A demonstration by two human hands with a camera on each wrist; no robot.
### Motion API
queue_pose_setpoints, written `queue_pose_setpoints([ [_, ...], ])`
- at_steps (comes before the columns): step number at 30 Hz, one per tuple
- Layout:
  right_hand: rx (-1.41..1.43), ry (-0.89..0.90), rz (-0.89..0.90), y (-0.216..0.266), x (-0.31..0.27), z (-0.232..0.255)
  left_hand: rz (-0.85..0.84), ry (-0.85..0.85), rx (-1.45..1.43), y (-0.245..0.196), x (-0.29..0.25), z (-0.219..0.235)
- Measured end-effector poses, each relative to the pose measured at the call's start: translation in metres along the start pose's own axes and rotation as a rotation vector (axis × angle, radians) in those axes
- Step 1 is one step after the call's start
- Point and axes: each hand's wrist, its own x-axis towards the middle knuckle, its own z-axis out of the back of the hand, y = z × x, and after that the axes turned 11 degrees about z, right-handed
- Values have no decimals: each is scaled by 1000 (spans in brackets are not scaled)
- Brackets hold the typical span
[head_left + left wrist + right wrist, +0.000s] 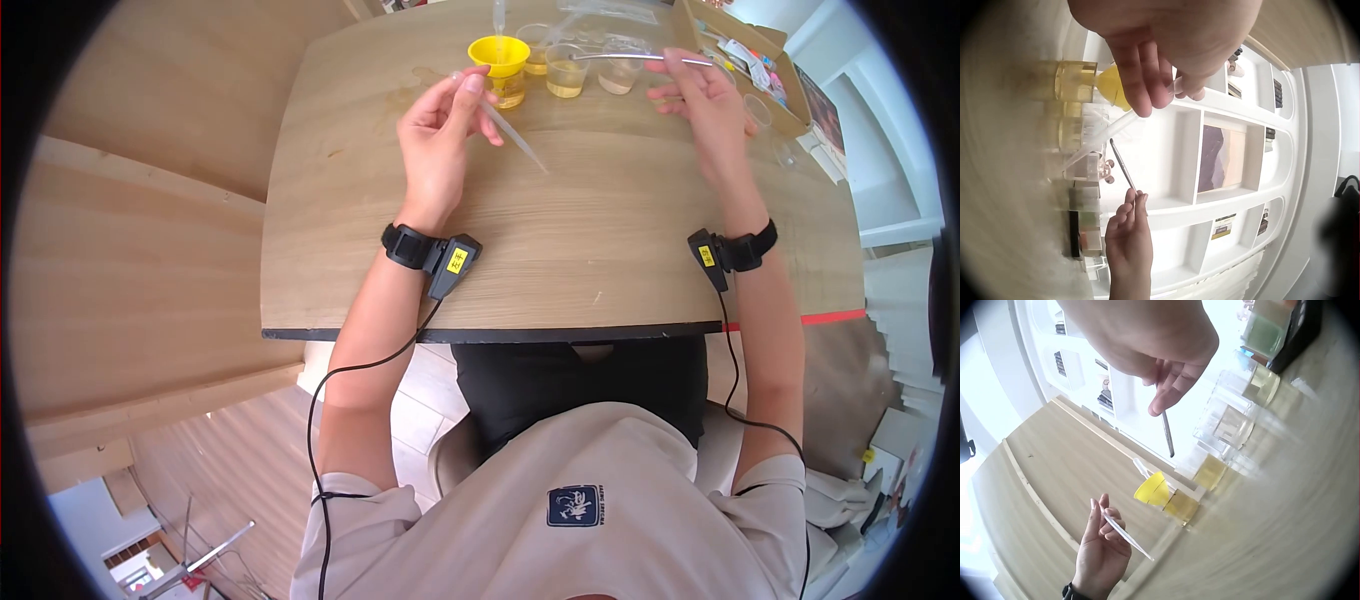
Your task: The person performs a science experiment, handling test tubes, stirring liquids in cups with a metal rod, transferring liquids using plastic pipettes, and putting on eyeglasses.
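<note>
My left hand [438,130] pinches a translucent plastic dropper [517,140] between thumb and fingers, its thin tip slanting down to the right above the table. A slim metal rod [640,56] with a small darker end [1112,142] is held by the fingers of my right hand [712,115]. That end points left, over a clear cup of yellowish liquid [565,86]. Just beyond my left hand, a yellow funnel [484,46] sits on another cup of yellowish liquid [512,95]. A second dropper [499,18] stands in the funnel.
Farther back is another cup [536,62], and a cup of paler liquid [619,78] stands on the right. A cardboard box [792,118] of small items lies at the back right, near a clear cup [757,110]. The table's dark front edge [490,333] faces me.
</note>
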Motion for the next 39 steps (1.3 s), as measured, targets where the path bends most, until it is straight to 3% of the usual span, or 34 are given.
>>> queue_pose_setpoints([
  [6,74,-6,-25,0,-1,5,44,32,21,0,2,-2],
  [16,409,-36,-63,-11,-8,28,57,-149,247,-13,-41,12],
  [23,429,-48,-90,-21,-4,32,102,-173,287,-8,-64,-5],
  [25,571,-61,-115,-18,-2,26,106,-151,304,-6,-58,-8],
  [32,588,-86,-104,-22,-2,27,-12,-180,227,-7,-15,-19],
  [39,573,-96,-140,-29,-4,29,44,-193,369,-9,-13,3],
])
